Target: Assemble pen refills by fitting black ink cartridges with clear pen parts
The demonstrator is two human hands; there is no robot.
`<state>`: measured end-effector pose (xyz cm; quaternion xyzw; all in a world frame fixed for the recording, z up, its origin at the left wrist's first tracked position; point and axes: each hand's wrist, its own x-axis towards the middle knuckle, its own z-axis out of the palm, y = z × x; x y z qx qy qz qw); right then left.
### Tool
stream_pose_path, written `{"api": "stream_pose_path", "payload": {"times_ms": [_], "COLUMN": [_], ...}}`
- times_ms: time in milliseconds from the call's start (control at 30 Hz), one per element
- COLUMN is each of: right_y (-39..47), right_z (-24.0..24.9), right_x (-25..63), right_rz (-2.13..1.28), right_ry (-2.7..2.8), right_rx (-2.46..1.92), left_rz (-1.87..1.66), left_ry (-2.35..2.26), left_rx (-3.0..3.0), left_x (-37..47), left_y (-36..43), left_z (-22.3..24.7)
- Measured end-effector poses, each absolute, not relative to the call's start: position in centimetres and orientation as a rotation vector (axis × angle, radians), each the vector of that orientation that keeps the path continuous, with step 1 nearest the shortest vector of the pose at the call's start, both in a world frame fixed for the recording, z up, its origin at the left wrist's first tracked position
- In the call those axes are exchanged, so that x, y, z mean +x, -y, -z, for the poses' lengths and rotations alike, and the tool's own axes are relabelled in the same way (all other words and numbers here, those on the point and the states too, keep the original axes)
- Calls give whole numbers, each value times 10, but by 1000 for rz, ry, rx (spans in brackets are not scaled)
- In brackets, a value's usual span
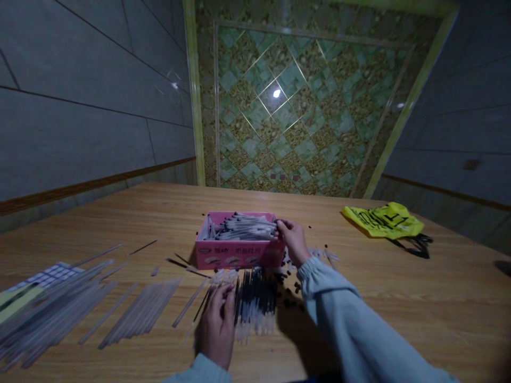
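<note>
"What's the biggest thing you see?"

"The green and brown wall (pixel 279 122), way at the far side. Next is the wood table (pixel 419 298), with stuff all over it."

"What's the biggest stuff on it?"

"A yellow bag (pixel 383 222) with black letters lies flat at the far right. On the left there's a big messy pile of clear sticks (pixel 59 314). It covers part of a blue and white checked thing (pixel 66 272)."

"And in the middle?"

"A pink box (pixel 239 254) with no lid on. It's full of thin sticks (pixel 247 227), and lots of them have dark ends. Just left of the middle, nearer than the box, is a neat row of clear sticks (pixel 141 311). A bunch of dark sticks (pixel 255 298) with pale near ends lies right in front of the box."

"Where are the hands?"

"The right hand (pixel 293 242) is at the right end of the box, with fingertips on the ends of the thin sticks. The left hand (pixel 219 322) is low, just left of the dark sticks, with its fingers bent."

"Are they gripping anything?"

"It's dim and a bit blurry, so I can't tell for either hand."

"What's the smallest?"

"Little black bits (pixel 297 287), mostly right of the dark sticks."
</note>
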<state>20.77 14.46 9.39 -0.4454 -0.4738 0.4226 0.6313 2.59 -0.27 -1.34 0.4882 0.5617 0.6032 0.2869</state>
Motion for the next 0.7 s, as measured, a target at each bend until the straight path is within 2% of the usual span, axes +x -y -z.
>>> {"api": "stream_pose_path", "payload": {"times_ms": [167,300,467,600,700], "right_y": [-195,-187,-102,-14,16], "right_z": [-109,-109,-84,-44,-15], "right_x": [190,188,173,160,163], "right_rz": [-950,-864,-859,-1098,-1044], "right_ry": [1135,1190,1256,1195,1173], "right_rx": [-1115,-1140,-1084,-986,-994], "left_rz": [-1584,-1507,-1373,-1381,-1172], "left_ry": [-1533,-1715,-1941,-2154,-2444], "left_rx": [1559,1561,1571,1627,1694], "left_x": [24,18,9,-6,-17], "left_y": [2,2,-1,-6,-8], "left_z": [18,21,17,8,5]}}
